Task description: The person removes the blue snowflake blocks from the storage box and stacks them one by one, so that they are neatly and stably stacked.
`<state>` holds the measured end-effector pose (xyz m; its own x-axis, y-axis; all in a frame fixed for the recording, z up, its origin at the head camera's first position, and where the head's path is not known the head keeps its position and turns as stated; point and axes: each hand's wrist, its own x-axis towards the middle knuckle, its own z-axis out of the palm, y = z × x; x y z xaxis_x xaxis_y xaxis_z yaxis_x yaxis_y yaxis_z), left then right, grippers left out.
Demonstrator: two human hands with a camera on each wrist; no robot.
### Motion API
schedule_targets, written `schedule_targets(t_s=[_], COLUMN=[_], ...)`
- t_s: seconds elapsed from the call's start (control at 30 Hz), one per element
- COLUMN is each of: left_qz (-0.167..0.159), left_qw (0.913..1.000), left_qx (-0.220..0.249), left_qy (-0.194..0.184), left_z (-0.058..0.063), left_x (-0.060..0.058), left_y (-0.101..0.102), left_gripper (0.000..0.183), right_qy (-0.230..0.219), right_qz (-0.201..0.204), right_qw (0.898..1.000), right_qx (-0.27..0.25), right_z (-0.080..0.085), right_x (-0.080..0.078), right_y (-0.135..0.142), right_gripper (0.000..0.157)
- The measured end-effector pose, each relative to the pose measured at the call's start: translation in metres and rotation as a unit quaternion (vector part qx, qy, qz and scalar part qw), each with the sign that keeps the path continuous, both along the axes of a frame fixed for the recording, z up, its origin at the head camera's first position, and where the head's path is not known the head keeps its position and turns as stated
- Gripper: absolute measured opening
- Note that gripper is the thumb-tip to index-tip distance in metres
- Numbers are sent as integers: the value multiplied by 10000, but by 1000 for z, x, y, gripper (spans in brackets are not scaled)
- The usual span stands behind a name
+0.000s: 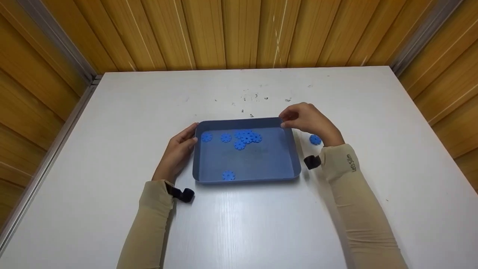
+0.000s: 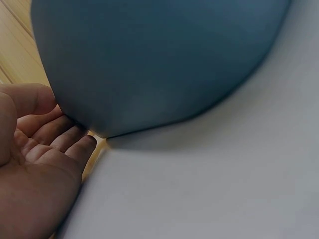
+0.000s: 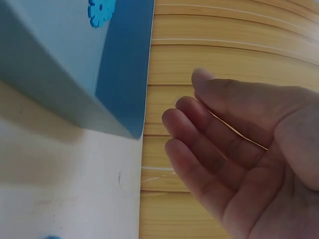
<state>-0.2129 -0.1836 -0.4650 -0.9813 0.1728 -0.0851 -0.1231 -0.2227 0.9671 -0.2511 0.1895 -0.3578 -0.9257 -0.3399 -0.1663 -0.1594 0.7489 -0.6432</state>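
At nine o'clock on a rectangular blue-grey tray (image 1: 269,160) holding blue toothed discs (image 1: 247,136), the left hand (image 1: 176,153) pinches it; near two o'clock, the right hand (image 1: 309,119) hovers, loosely bent.

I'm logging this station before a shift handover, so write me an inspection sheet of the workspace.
Surface: white table, with dark marks beyond the tray.
Job's things: blue-grey tray; several blue toothed discs inside, some overlapping; one loose disc on the table, right of the tray.
Clutter: nothing seen.
Hands: left hand grips the tray's left side; right hand is by the far right corner, holding nothing visible.
Cables: nothing seen.
Surroundings: wood-grain panels, with metal strips at the corners.
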Motion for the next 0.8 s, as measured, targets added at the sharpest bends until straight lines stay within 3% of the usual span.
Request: schedule_targets(t_s=[0.47, 0.8], left_qz=[-27, 8], left_qw=[10000, 9999], left_qx=[17, 167], left_qy=[61, -5], left_z=[2, 3], left_x=[1, 2], left_y=[-2, 0], left_gripper=[56, 56], right_qy=[-141, -214], right_qz=[364, 734], right_qw=[9992, 9967], right_qx=[110, 266], right_z=[-6, -19], right_x=[-8, -13], right_y=[-34, -52], right_gripper=[31, 33])
